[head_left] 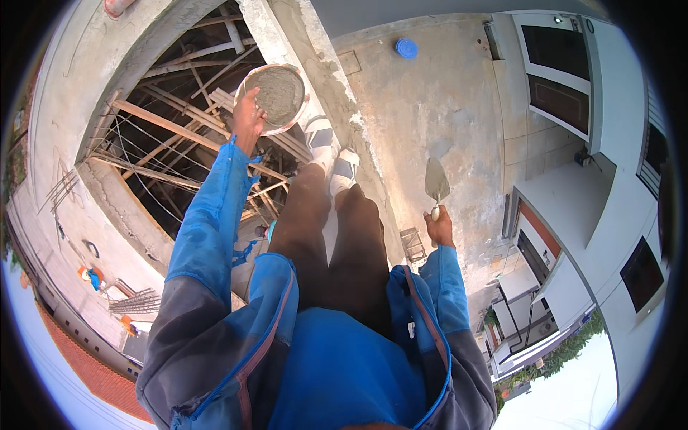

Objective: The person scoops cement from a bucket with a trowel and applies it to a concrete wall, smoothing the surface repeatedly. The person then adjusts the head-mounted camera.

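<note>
Plainly, both hands are occupied: the left hand (pixel 249 118) has its fingers bent over the near-left edge of a round, pale-rimmed bucket (pixel 306 95), partly curled and pressed to the rim, while the right hand (pixel 440 228) is curled around the pale, rounded handle of a pointed metal trowel (pixel 436 179). Smooth-looking grey mortar (pixel 281 94) fills the bucket just to the right of the left fingers. Ahead of the right fingers, the trowel's grey, leaf-shaped blade points away from the body, well apart from the bucket; whether mortar coats it, I cannot tell. Between the two sets of fingers, a pair of white-and-grey shoes (pixel 319 137) stands by a narrow, rough concrete ledge (pixel 337 86), which runs on past the right side of the bucket. Left of the left fingers, tan wooden and bamboo poles (pixel 168 126) criss-cross inside a dark, concrete-edged opening, some of them passing below the bucket. Far beyond the right fingers, slightly to their left, sits a round blue plastic container (pixel 406 48) on a stained, pale concrete surface (pixel 459 93). Well to the right of those fingers rises a white building with dark windows (pixel 559 54).
</note>
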The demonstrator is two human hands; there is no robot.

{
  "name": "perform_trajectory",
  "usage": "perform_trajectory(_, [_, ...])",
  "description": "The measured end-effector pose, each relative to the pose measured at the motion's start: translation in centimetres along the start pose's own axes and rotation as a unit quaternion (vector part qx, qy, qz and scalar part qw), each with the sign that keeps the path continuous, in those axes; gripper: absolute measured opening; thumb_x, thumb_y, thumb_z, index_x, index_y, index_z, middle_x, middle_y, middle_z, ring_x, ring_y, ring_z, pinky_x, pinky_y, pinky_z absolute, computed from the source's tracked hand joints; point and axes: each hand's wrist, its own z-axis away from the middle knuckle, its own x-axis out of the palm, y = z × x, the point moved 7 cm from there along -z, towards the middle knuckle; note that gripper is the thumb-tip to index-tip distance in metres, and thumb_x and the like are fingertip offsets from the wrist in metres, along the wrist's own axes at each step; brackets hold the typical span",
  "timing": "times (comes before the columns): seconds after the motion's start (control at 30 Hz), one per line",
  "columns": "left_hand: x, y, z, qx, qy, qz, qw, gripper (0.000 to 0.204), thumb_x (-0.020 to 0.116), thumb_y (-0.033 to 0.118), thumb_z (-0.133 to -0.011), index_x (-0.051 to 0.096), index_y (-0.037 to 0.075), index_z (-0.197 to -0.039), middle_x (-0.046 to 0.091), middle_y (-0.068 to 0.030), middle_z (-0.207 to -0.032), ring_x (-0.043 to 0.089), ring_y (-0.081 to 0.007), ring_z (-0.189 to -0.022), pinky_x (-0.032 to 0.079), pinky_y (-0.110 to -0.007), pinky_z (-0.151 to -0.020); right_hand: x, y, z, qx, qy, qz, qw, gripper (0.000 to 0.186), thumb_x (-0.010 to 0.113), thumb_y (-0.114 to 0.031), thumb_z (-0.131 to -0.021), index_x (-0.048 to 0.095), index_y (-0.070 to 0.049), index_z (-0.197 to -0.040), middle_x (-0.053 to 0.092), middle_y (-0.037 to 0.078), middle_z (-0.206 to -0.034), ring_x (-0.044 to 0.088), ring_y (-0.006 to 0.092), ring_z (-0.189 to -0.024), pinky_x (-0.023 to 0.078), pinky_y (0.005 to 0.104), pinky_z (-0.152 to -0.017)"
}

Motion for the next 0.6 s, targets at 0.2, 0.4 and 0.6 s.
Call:
perform_trajectory(0.2, [4.2,-2.5,-5.7,-0.010,-0.021,0.017,1.000,0.023,0.077,0.025,-0.098,0.058,0.012,-0.100,0.041,0.0026,-0.068,0.036,-0.0118,-0.052,0.041,-0.035,-0.065,3.7,-3.8,-4.4,-0.024,-0.026,0.011,0.999,0.048,0.079,-0.029,-0.095,0.059,-0.002,-0.129,0.073,0.031,-0.114,0.070,0.0500,-0.111,0.055,0.0543,-0.094])
perform_trajectory(0.4, [5.7,-5.3,-11.1,-0.004,-0.033,0.010,0.999,0.023,0.072,0.026,-0.103,0.055,0.011,-0.105,0.039,0.0016,-0.069,0.035,-0.0128,-0.054,0.041,-0.036,-0.067,7.7,-11.0,-11.4,-0.053,-0.041,-0.007,0.998,0.041,0.078,-0.028,-0.096,0.058,-0.003,-0.122,0.074,0.030,-0.108,0.070,0.0508,-0.106,0.055,0.0542,-0.090])
perform_trajectory(0.6, [4.2,-9.6,-13.8,0.005,-0.018,0.009,1.000,0.029,0.060,0.034,-0.112,0.050,0.012,-0.096,0.035,0.0015,-0.067,0.034,-0.0131,-0.055,0.041,-0.036,-0.067,11.5,-11.6,-14.7,-0.091,-0.045,-0.036,0.994,0.043,0.076,-0.031,-0.097,0.058,-0.004,-0.125,0.074,0.030,-0.109,0.071,0.0498,-0.107,0.055,0.0534,-0.090])
